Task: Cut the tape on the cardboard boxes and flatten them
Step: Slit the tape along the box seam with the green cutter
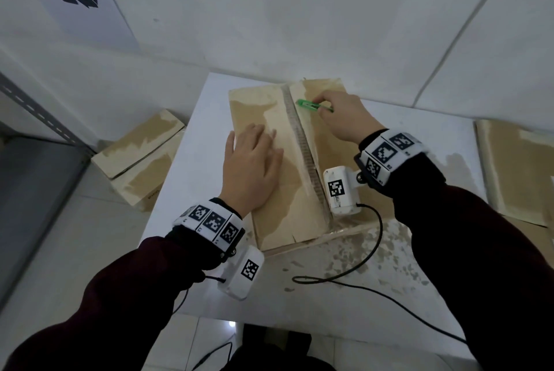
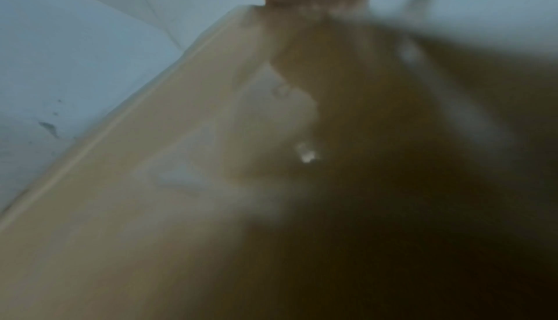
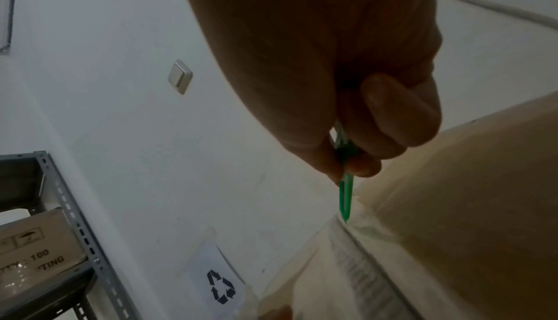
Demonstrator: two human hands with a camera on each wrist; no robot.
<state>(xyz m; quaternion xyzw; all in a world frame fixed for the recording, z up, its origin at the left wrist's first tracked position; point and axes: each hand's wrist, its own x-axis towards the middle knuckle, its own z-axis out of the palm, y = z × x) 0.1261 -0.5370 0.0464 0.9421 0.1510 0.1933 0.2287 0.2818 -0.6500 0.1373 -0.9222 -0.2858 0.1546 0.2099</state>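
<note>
Right hand (image 1: 344,117) gripped green box cutter (image 1: 313,105), tip at taped seam's (image 1: 302,145) far end; seam ran back toward body. Left hand (image 1: 251,166) lay flat on cardboard box (image 1: 287,220).

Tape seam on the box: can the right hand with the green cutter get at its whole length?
Probably yes: the left hand presses the box beside the tape seam, not on it.

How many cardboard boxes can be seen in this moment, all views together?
4. One box on the table, under both hands; one flattened on the floor to its left; one flattened at the table's right edge; one printed box on the metal shelf. More may lie out of frame.
</note>
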